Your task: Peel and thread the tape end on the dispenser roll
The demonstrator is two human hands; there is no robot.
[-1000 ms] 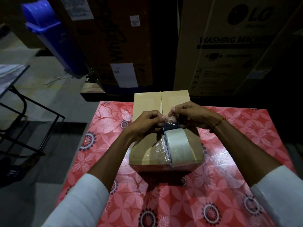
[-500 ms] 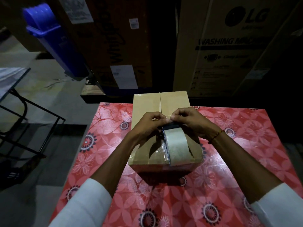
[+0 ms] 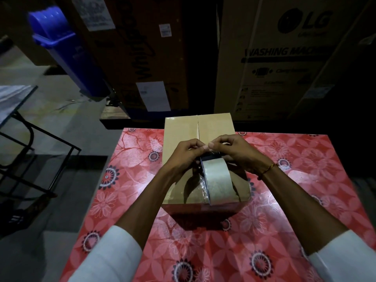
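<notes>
A closed brown cardboard box [image 3: 183, 137] is sitting on a table covered with a red floral-patterned cloth [image 3: 295, 192], its top flaps meeting in a seam down the middle. A wide roll of clear packing tape [image 3: 216, 180] is standing on edge on the near part of the box top, over the seam.

The left hand [image 3: 184, 154] is curling its fingers and pinching at the top of the roll, thumb and fingertip pressing together. The right hand [image 3: 234, 150] is doing the same from the other side, pinching the tape's loose end just above the roll. The two sets of fingertips are almost touching each other. How much tape is being lifted free is too small to tell.

A thin gold bangle [image 3: 268, 169] is circling the right wrist; both arms are wearing white sleeves [image 3: 109, 255].

Beyond the table, a large printed washing-machine carton [image 3: 284, 58] is standing upright, with a darker brown carton [image 3: 138, 53] beside it and a blue plastic bin [image 3: 67, 49] leaning at the left. A black metal frame [image 3: 30, 139] is standing on the grey floor.
</notes>
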